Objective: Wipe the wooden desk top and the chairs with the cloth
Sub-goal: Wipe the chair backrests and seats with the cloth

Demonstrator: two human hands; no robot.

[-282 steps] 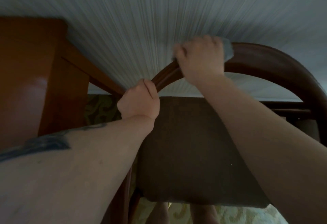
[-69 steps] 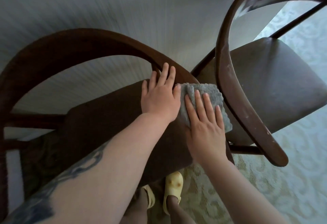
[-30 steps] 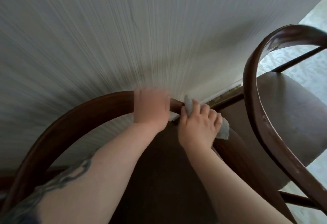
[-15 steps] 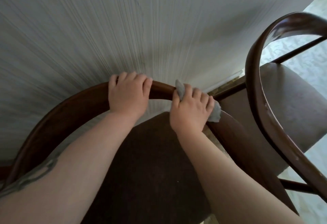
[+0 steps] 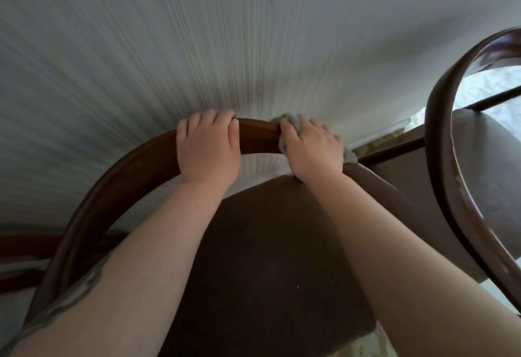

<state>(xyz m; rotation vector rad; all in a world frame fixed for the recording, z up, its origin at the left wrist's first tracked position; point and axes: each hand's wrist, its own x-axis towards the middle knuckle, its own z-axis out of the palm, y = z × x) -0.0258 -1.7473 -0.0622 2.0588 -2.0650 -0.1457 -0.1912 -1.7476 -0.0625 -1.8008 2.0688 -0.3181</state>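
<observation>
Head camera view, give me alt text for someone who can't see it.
A person's right hand wipes a chair's curved wooden back rail with a grey cloth while the left hand grips the rail beside it. A second chair stands to the right, against a pale wall.

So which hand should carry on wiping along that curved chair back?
The right hand: it already grips the cloth wrapped on the chair back. The left hand grips bare wood, steadying it.
</observation>
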